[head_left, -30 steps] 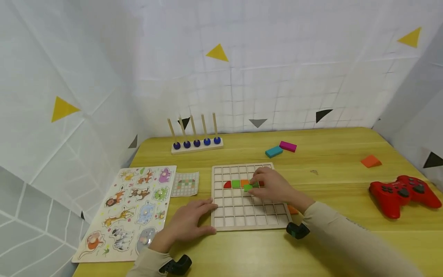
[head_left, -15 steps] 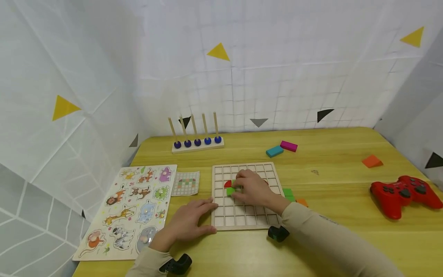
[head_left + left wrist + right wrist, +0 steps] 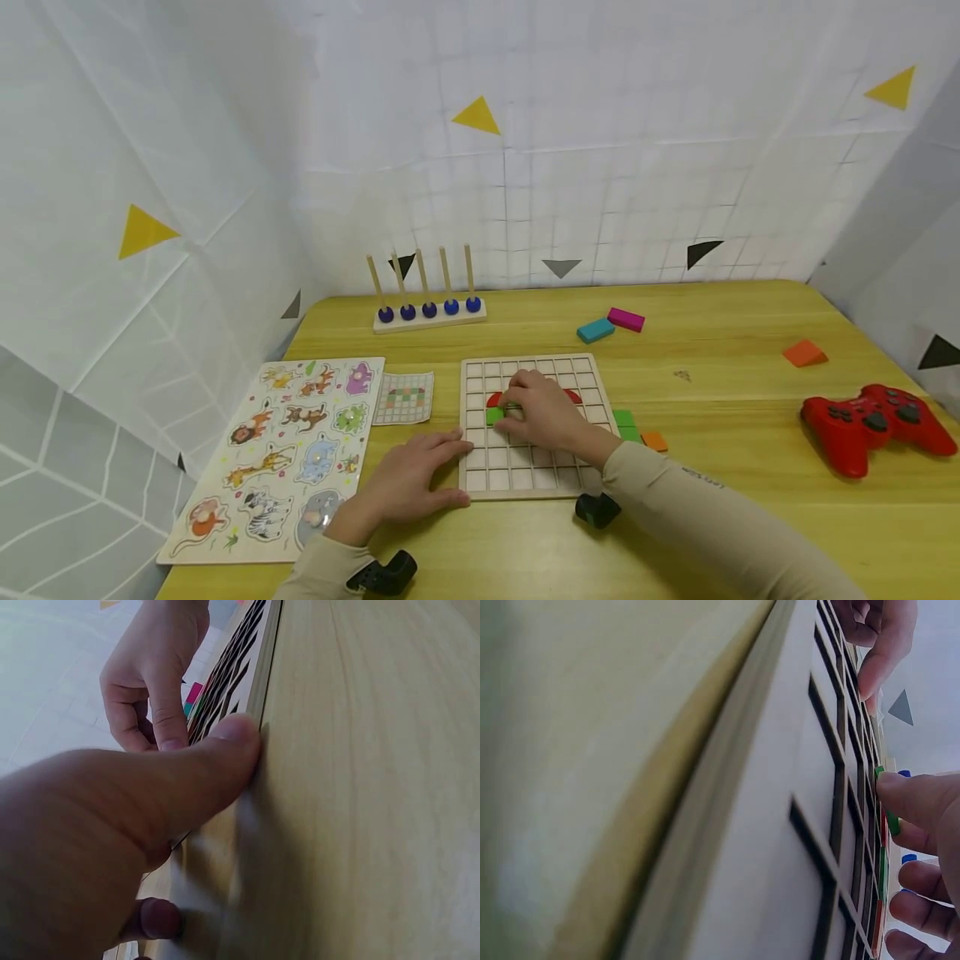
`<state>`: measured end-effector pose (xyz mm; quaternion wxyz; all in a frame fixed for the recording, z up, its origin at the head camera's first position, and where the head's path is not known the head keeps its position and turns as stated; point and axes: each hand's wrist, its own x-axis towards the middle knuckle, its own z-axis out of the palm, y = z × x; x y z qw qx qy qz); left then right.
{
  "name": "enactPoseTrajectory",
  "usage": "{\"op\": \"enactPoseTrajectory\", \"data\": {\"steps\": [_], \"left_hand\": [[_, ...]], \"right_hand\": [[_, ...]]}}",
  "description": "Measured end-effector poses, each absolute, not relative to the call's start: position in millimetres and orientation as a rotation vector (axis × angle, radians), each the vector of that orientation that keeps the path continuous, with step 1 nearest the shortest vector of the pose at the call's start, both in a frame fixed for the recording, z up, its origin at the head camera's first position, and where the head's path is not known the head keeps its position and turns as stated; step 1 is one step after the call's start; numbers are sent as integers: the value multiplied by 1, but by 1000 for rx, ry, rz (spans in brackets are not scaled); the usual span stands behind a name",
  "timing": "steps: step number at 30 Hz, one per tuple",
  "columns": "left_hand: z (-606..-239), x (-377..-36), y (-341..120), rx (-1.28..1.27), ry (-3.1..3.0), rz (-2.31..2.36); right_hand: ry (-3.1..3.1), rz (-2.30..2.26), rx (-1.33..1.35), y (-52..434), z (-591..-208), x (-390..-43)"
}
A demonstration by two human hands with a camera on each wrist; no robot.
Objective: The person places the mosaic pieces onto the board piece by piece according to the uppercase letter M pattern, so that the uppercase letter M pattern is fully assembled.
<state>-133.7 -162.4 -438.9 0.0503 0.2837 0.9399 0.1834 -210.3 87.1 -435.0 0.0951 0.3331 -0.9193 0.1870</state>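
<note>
The green tile (image 3: 892, 820) the right hand (image 3: 546, 412) pinches could jam if the loosely spread left hand (image 3: 408, 475), gripping nothing, lets the grid board (image 3: 497, 479) slide.

The grid board (image 3: 497, 479) rests on the surface (image 3: 750, 433); tiles (image 3: 494, 400) lie on it. Just left of the board is the pattern card (image 3: 411, 418), and beyond that card the animal puzzle (image 3: 258, 553). Behind the board stand the peg rack (image 3: 420, 325), towards its left, and two blocks (image 3: 596, 330), towards its right. Loose tiles (image 3: 624, 418) lie just right of it; well apart on that side are the game controller (image 3: 873, 425) and, farther back, the wedge (image 3: 806, 353).
</note>
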Motion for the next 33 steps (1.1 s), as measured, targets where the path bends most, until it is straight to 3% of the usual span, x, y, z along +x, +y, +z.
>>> {"op": "enactPoseTrajectory", "data": {"steps": [18,33], "left_hand": [[-441,-135,-164,875,2866,539],[-440,-137,-163,849,2824,571]], "right_hand": [[-2690,571,991,93,-437,-214],[-2816,699,559,234,-421,-200]]}}
